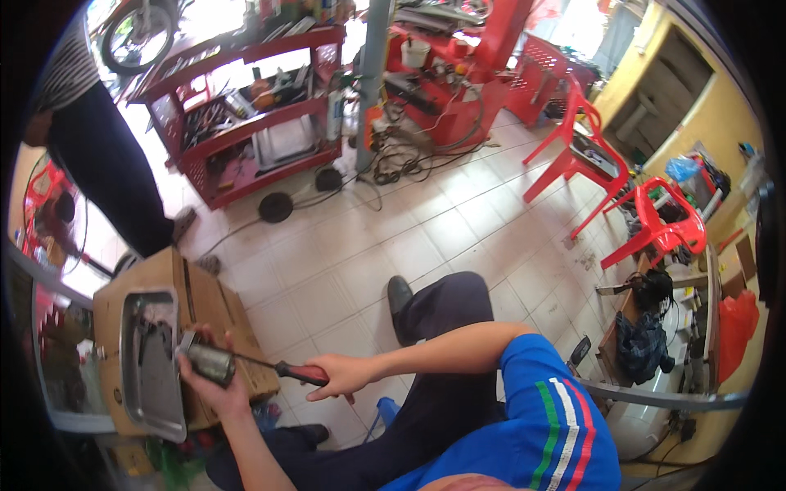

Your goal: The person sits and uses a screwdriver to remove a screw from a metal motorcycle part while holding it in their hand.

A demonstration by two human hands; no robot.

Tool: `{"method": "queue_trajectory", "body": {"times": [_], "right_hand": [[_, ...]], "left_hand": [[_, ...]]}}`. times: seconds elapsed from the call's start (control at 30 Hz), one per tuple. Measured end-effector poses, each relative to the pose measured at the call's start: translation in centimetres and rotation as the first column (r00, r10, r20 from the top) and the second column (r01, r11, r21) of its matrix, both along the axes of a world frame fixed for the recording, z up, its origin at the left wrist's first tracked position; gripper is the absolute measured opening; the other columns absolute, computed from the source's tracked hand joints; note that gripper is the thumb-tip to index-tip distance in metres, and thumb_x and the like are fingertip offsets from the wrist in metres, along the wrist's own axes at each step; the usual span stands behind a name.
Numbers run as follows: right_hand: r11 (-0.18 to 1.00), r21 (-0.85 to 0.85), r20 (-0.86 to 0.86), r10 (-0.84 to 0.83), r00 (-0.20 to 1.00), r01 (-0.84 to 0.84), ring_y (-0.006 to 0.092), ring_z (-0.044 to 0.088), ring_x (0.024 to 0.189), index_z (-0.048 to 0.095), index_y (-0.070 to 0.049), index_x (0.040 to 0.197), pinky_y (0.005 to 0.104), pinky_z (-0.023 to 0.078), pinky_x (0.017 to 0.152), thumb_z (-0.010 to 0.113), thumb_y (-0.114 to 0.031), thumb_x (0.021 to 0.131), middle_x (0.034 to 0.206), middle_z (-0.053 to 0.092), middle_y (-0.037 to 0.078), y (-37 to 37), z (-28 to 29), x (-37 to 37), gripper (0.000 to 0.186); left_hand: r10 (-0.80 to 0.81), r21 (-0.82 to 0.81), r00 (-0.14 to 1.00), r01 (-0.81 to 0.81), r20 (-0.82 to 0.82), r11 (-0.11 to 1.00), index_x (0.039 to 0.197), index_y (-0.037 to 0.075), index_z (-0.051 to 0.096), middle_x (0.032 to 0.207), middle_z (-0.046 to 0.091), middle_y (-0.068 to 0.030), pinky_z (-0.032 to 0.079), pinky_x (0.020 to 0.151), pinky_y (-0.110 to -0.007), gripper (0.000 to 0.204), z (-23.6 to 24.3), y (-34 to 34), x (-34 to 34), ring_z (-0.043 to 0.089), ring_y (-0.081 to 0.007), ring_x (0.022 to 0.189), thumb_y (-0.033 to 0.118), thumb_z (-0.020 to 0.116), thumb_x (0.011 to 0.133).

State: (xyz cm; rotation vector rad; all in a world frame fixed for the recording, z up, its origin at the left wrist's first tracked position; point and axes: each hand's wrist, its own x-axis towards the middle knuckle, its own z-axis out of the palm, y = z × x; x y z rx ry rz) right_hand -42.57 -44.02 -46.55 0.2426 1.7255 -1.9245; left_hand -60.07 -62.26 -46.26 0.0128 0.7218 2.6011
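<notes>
My left hand (pixel 223 398) is closed around a grey metal cylindrical part (pixel 211 363), which looks like a small motor, held over the edge of a metal tray (pixel 154 403). In my right hand (pixel 348 373) is a screwdriver (pixel 296 372) with a black and red handle. Its shaft points left to the cylindrical part; whether the tip touches it, I cannot tell. Several small dark pieces (pixel 154 340) lie in the tray's far half. The tray rests on a cardboard box (pixel 217 299) at my left.
A red tool cart (pixel 246 135) stands ahead on the tiled floor, with cables (pixel 401 159) beside a grey post (pixel 372 90). Two red plastic chairs (pixel 565 168) (pixel 667 225) are at the right. A person (pixel 98 155) stands at the far left, just beyond the box.
</notes>
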Motion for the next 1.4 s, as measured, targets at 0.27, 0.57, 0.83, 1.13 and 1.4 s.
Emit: {"method": "queue_trajectory", "body": {"times": [0.27, 0.57, 0.83, 1.13, 1.4], "right_hand": [[0.895, 0.28, -0.721, -0.042, 0.692, 0.347, 0.0201, 0.062, 0.063, 0.049, 0.0, 0.106, 0.0374, 0.053, 0.058, 0.069, -0.022, 0.089, 0.085, 0.058, 0.012, 0.4, -2.6, 0.0, 0.034], [0.953, 0.277, -0.17, 0.175, 0.97, -0.124, 0.015, 0.063, 0.062, 0.049, 0.0, 0.112, 0.031, 0.053, 0.059, 0.069, -0.029, 0.094, 0.079, 0.059, 0.007, 0.4, -0.5, -0.1, 0.039], [0.948, 0.303, -0.111, -0.072, 0.991, 0.103, 0.0132, 0.065, 0.064, 0.045, 0.0, 0.115, 0.0288, 0.054, 0.06, 0.067, -0.011, 0.091, 0.08, 0.061, 0.008, 2.1, 3.9, -0.9, 0.034], [0.961, 0.273, -0.155, 0.0, 0.988, 0.042, 0.0122, 0.064, 0.07, 0.048, 0.0, 0.111, 0.0295, 0.057, 0.063, 0.068, -0.007, 0.089, 0.084, 0.058, 0.006, 1.8, 3.7, -0.8, 0.03], [0.965, 0.26, -0.17, 0.027, 0.985, 0.018, 0.0123, 0.063, 0.07, 0.049, 0.0, 0.11, 0.0291, 0.056, 0.062, 0.068, -0.008, 0.09, 0.085, 0.058, 0.007, 1.6, 3.1, -0.6, 0.03]], "left_hand": [[-0.044, 0.044, 0.999, 0.044, 0.019, 0.998, 0.123, 0.009, 0.059, 0.116, 0.066, -0.0078, 0.048, 0.103, -0.053, 0.043, -0.7, -0.7, -1.0, 0.062, -0.0216, 0.116, 0.044, 0.056, 0.099], [-0.054, 0.013, 0.998, 0.054, 0.035, 0.998, 0.126, 0.007, 0.054, 0.123, 0.063, -0.0087, 0.047, 0.106, -0.053, 0.047, -0.5, 0.4, -0.1, 0.059, -0.0199, 0.123, 0.046, 0.056, 0.099], [0.013, 0.073, 0.996, -0.02, 0.091, 0.997, 0.128, 0.006, 0.05, 0.121, 0.062, -0.0093, 0.047, 0.107, -0.051, 0.073, 1.0, -0.2, -0.5, 0.059, -0.0206, 0.121, 0.067, 0.059, 0.089], [0.085, -0.094, 0.991, -0.075, 0.103, 0.993, 0.13, 0.005, 0.048, 0.124, 0.062, -0.0102, 0.049, 0.105, -0.049, 0.081, 1.6, -0.2, 0.0, 0.06, -0.0206, 0.119, 0.075, 0.049, 0.089], [0.064, -0.12, 0.995, -0.055, 0.072, 0.991, 0.129, 0.007, 0.049, 0.126, 0.061, -0.0099, 0.049, 0.104, -0.05, 0.076, 1.3, 0.2, 0.1, 0.059, -0.0203, 0.12, 0.073, 0.045, 0.092]]}}
